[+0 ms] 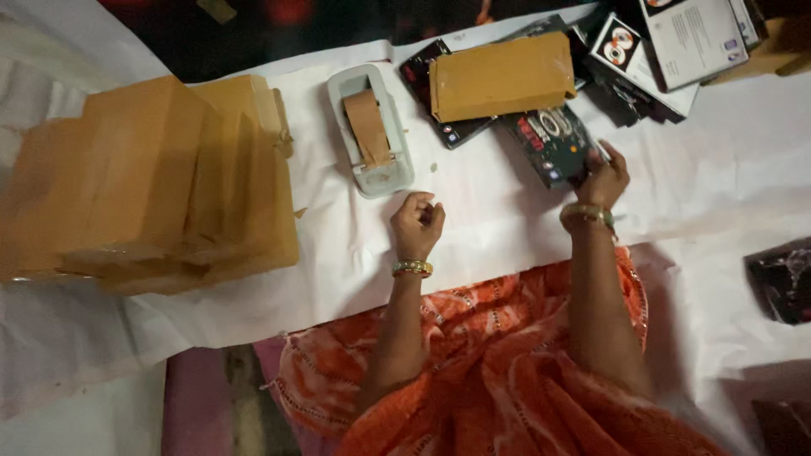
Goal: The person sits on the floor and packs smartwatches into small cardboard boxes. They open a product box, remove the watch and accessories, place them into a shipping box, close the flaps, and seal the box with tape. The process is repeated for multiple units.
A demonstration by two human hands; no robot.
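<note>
Right hand (603, 179) pinches the dark flat package (553, 143), right of the tape dispenser (370, 131). Left hand (416, 224) curled closed, empty, just below-right of it. Brown-wrapped package (502, 77) lies above-right.

A big pile of brown packets (152, 186) sits on the white sheet (473, 228). Near it is a white tape holder (370, 131) with brown tape (367, 127). One brown packet (502, 76) lies on top of some dark cases (443, 127). White cards (688, 38) lie in the corner.
</note>
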